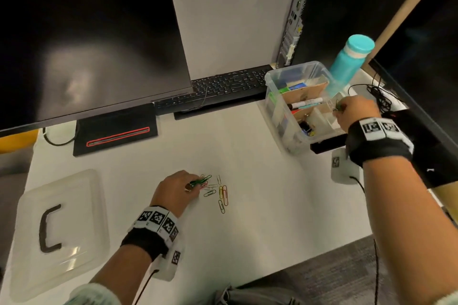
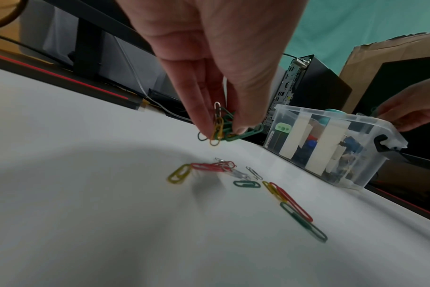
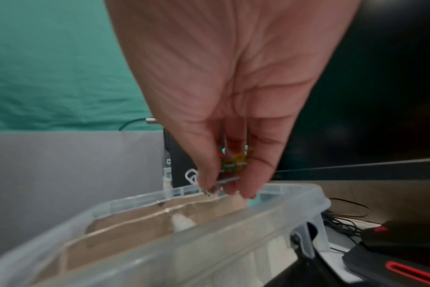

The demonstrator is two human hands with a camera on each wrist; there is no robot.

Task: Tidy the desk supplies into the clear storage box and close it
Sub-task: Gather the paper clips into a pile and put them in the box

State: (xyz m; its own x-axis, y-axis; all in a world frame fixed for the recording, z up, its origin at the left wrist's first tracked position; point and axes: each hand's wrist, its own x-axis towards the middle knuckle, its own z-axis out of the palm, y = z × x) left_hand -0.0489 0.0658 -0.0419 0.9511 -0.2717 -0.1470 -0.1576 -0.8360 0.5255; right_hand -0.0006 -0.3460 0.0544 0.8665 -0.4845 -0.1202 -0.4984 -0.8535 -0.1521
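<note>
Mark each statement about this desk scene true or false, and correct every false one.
1. The left hand pinches a bunch of coloured paper clips. True.
2. The clear plastic storage box has its lid on. False: the clear plastic lid with a dark handle lies on the white desk, apart from the box.
3. The right hand holds paper clips over the box. True.
4. No paper clips remain on the desk. False: several loose paper clips lie there.
5. The teal water bottle lies flat. False: it stands behind the box.
</note>
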